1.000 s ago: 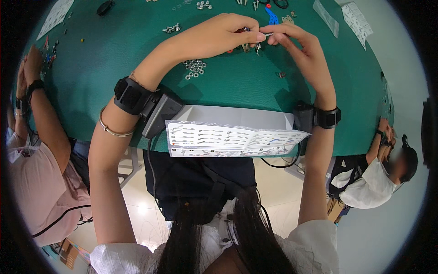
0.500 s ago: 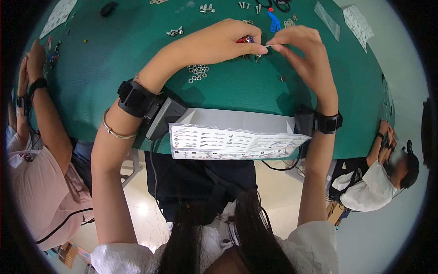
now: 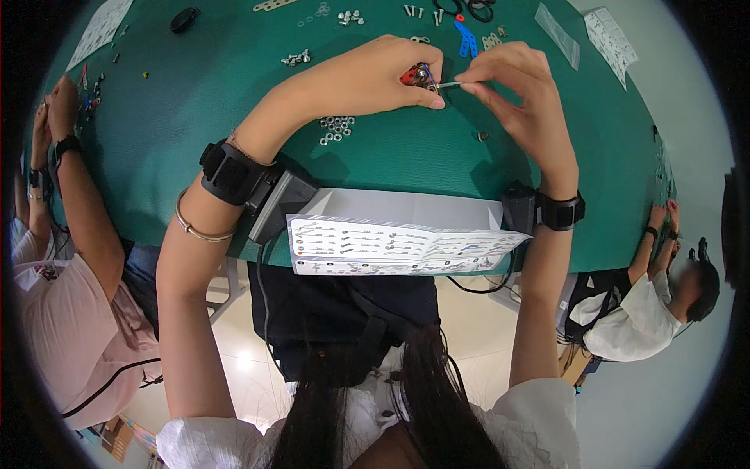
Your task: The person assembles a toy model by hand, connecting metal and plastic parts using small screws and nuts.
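Note:
My left hand is closed round a small assembly of red, blue and metal parts, partly hidden by the fingers. From the right, my right hand pinches one end of a thin metal rod. The rod's other end meets the assembly near my left thumb; whether it sits inside a hole is too small to tell. Beyond my hands lies a blue angled plate, with a pale perforated plate beside it. Hex nuts form a loose group below my left wrist.
A folded printed sheet stands at the near table edge between my forearms. Screws, more screws and a clear plastic bag lie farther off. A small dark part is below my right hand. Other people sit at both sides.
My right hand has drawn slightly away from my left, showing more of the rod between them. My left hand has tilted the assembly, so more of its red part shows.

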A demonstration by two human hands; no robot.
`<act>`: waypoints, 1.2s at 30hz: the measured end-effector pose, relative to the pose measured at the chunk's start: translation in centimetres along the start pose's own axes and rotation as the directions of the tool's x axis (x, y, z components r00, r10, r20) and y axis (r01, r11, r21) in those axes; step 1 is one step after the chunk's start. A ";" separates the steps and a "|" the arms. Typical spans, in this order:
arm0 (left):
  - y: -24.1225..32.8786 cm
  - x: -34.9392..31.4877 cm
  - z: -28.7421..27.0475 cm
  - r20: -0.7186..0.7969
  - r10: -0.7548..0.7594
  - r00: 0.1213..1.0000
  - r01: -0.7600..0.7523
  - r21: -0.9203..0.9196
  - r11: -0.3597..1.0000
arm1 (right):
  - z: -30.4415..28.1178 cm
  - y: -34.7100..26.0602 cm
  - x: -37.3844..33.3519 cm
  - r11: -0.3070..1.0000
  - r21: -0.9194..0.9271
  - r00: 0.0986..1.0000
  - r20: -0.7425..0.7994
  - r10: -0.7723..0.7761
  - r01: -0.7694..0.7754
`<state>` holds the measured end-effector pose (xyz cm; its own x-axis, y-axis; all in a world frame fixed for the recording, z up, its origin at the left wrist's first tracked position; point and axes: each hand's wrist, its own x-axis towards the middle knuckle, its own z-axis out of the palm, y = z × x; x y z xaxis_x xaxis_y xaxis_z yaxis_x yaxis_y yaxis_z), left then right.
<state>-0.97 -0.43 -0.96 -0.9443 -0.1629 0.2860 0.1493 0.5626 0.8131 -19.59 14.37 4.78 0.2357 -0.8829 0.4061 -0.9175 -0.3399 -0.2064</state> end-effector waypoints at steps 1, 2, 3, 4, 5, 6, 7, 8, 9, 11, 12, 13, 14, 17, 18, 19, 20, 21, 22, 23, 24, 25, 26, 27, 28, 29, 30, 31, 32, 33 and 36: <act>-0.1 -0.1 0.1 0.000 0.000 1.000 0.000 0.000 1.000 | 0.0 -0.1 0.0 0.999 -0.037 1.000 0.004 -0.008 0.008; -0.1 -0.1 0.1 -0.014 0.013 1.000 -0.013 0.019 1.000 | -0.1 -0.1 0.0 0.999 -0.037 1.000 0.003 -0.008 0.008; -0.1 -0.1 0.2 -0.028 0.025 0.999 -0.024 0.039 0.999 | -0.1 -0.2 0.0 0.998 -0.062 1.000 0.007 -0.015 0.015; -0.1 -0.1 0.2 -0.028 0.025 0.999 -0.024 0.039 0.999 | -0.1 -0.2 0.0 0.996 -0.087 1.000 0.012 -0.022 0.023; -0.1 -0.1 0.1 -0.027 0.025 0.999 -0.023 0.043 0.999 | -0.1 -0.2 0.0 0.996 -0.087 1.000 0.012 -0.022 0.023; -0.1 -0.1 0.1 -0.025 0.024 0.999 -0.023 0.048 0.999 | -0.1 -0.3 0.0 0.993 -0.115 1.000 0.013 -0.026 0.028; -0.1 -0.1 0.2 -0.025 0.024 0.999 -0.023 0.048 0.999 | -0.1 -0.4 0.0 0.989 -0.143 0.999 0.015 -0.031 0.033; -0.1 -0.1 0.2 -0.044 0.043 0.998 -0.040 0.073 0.997 | -0.1 -0.4 0.0 0.989 -0.142 0.999 0.015 -0.031 0.033; 0.0 -0.1 0.1 -0.063 0.063 0.996 -0.057 0.098 0.994 | 0.0 -0.4 0.0 0.986 -0.160 0.999 0.004 -0.050 0.050; 0.3 -0.1 -0.1 -0.056 0.037 0.998 -0.031 0.107 0.994 | 0.1 -0.4 0.0 0.982 -0.179 0.998 -0.007 -0.068 0.065; 0.5 -0.1 -0.2 -0.049 0.011 0.999 -0.006 0.116 0.993 | 0.1 -0.3 0.0 0.981 -0.183 0.997 -0.010 -0.072 0.069; 0.5 0.0 -0.2 -0.049 0.012 0.999 -0.007 0.115 0.993 | 0.1 -0.3 0.0 0.980 -0.186 0.997 -0.014 -0.076 0.072; 0.4 0.0 -0.2 -0.055 0.019 0.998 -0.013 0.106 0.994 | 0.2 -0.3 0.1 0.980 -0.186 0.997 -0.014 -0.077 0.073; 0.4 0.1 -0.2 -0.046 -0.036 0.998 0.038 0.029 0.999 | 0.2 -0.2 0.1 0.980 -0.184 0.997 -0.018 -0.079 0.075; 0.3 0.1 -0.1 -0.026 -0.098 0.995 0.097 -0.041 0.994 | 0.2 -0.2 0.0 0.982 -0.177 0.997 -0.015 -0.073 0.070; 0.3 0.2 0.0 -0.025 -0.096 0.995 0.095 -0.041 0.995 | 0.2 -0.2 0.0 0.983 -0.169 0.998 -0.010 -0.068 0.065; 0.3 0.2 0.0 -0.042 -0.094 0.995 0.090 -0.076 0.993 | 0.2 -0.2 0.0 0.983 -0.170 0.998 -0.012 -0.068 0.065; 0.3 0.2 0.0 -0.059 -0.092 0.994 0.085 -0.111 0.990 | 0.2 -0.2 0.0 0.987 -0.151 0.998 -0.017 -0.067 0.064; 0.4 0.2 -0.1 -0.059 -0.091 0.994 0.084 -0.109 0.990 | 0.2 -0.1 0.1 0.989 -0.131 0.998 -0.021 -0.065 0.062; 0.5 0.2 -0.1 -0.063 -0.101 0.993 0.092 -0.126 0.988 | 0.2 -0.1 0.0 0.989 -0.133 0.998 -0.022 -0.065 0.062; 0.6 0.3 -0.1 -0.066 -0.111 0.992 0.101 -0.142 0.985 | 0.3 0.0 0.0 0.991 -0.122 0.997 -0.029 -0.067 0.063; 0.6 0.3 -0.1 -0.066 -0.109 0.992 0.099 -0.142 0.985 | 0.4 0.1 0.0 0.992 -0.111 0.997 -0.036 -0.069 0.064; 0.5 0.3 0.0 -0.066 -0.110 0.992 0.100 -0.140 0.985 | 0.4 0.1 -0.1 0.992 -0.113 0.997 -0.037 -0.069 0.064; 0.5 0.3 0.0 -0.066 -0.111 0.992 0.101 -0.139 0.985 | 0.5 0.2 -0.1 0.994 -0.091 0.997 -0.037 -0.061 0.058; 0.4 0.3 0.0 -0.066 -0.109 0.992 0.099 -0.138 0.985 | 0.6 0.2 -0.1 0.996 -0.069 0.998 -0.038 -0.054 0.051; 0.5 0.2 -0.2 -0.030 -0.123 0.992 0.118 -0.138 0.983 | 0.7 0.2 -0.1 0.996 -0.070 0.998 -0.039 -0.054 0.051; 0.6 0.2 -0.3 0.005 -0.137 0.991 0.137 -0.137 0.981 | 0.7 0.2 -0.1 0.998 -0.044 0.998 -0.031 -0.046 0.045; 0.7 0.2 -0.4 0.006 -0.137 0.991 0.136 -0.136 0.981 | 0.8 0.2 -0.1 0.999 -0.019 0.999 -0.023 -0.039 0.039; 0.8 0.2 -0.5 0.022 -0.150 0.988 0.152 -0.119 0.981 | 0.9 0.4 -0.1 0.999 -0.021 0.999 -0.023 -0.039 0.038; 0.8 0.3 -0.6 0.037 -0.164 0.986 0.167 -0.102 0.981 | 1.0 0.5 -0.1 0.999 0.009 0.998 -0.038 -0.050 0.050; 0.7 0.2 -0.5 0.032 -0.140 0.990 0.143 -0.094 0.985 | 1.1 0.6 -0.2 0.997 0.037 0.996 -0.060 -0.060 0.062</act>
<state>-0.92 -0.51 -0.12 -0.9647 -0.2146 0.1528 0.0397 0.4550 0.8896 -19.85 13.94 3.55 0.2709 -0.8400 0.4701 -0.8885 -0.4061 -0.2137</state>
